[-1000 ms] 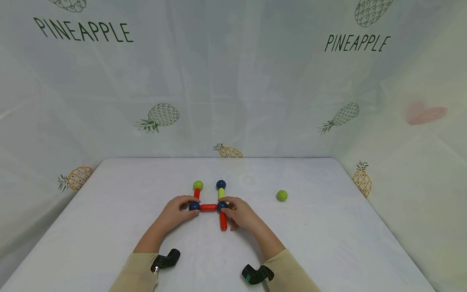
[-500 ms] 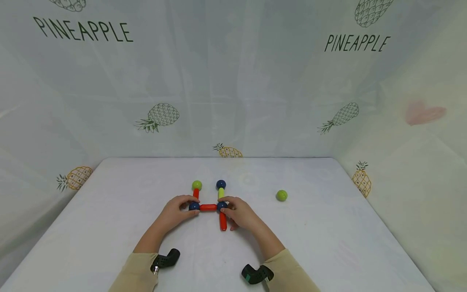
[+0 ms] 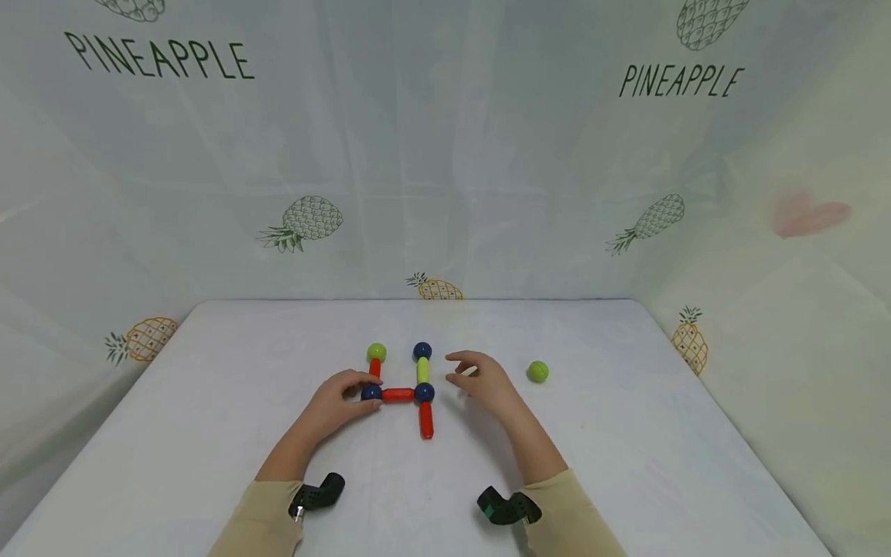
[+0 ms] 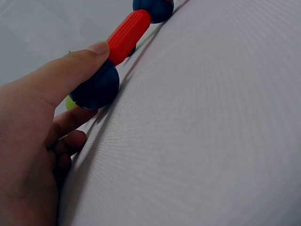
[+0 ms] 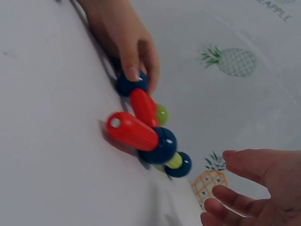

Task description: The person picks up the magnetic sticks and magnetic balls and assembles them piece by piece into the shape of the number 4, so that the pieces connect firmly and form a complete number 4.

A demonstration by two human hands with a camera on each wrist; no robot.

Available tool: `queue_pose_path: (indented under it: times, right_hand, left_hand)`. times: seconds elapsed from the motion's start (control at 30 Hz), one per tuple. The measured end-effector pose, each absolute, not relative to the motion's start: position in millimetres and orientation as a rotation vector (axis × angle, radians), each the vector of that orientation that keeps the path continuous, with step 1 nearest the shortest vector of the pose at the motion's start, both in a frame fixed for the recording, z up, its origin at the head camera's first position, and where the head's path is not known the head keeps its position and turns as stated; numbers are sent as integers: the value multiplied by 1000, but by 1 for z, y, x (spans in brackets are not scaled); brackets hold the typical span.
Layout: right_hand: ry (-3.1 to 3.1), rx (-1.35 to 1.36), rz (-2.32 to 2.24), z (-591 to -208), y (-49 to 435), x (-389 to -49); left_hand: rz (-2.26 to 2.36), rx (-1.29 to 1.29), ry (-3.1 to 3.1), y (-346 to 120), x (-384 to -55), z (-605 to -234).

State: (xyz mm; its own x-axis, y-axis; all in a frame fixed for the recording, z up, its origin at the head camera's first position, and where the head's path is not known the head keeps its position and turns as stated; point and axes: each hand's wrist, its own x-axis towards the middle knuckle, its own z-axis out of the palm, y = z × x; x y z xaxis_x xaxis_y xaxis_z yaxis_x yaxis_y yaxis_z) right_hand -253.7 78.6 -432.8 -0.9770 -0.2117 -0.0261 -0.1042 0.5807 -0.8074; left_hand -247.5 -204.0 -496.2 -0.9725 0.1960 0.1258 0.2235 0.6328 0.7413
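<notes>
My left hand (image 3: 332, 404) pinches the left blue ball (image 4: 99, 89) of a built figure of rods and balls lying on the table. From that ball, one red rod (image 3: 375, 367) runs back to a green ball (image 3: 377, 352). Another red rod (image 3: 398, 395) links it to a second blue ball (image 3: 424, 392). A yellow-green rod (image 3: 423, 370) leads from there to a blue ball (image 3: 421, 351) at the back, and a red rod (image 5: 131, 131) points forward with its metal tip bare. My right hand (image 3: 485, 381) hovers right of the figure, fingers parted, holding nothing.
A loose green ball (image 3: 538, 371) lies to the right of my right hand. The white-covered table (image 3: 661, 464) ends at a back edge against a hanging cloth (image 3: 487, 193) printed with pineapples.
My right hand has let go of the second blue ball and moved right and back, away from the figure. The left hand keeps its hold, and the figure has hardly shifted.
</notes>
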Motion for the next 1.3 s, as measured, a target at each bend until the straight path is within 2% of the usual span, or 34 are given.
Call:
queue_pose_path:
  times: [0.7, 1.3]
  right_hand:
    - [2821, -80, -1499, -424, 151, -267]
    - [2836, 244, -1486, -437, 177, -270]
  left_hand:
    - [-1267, -366, -2811, -202, -246, -493]
    - [-1257, -376, -2814, -203, -246, -492]
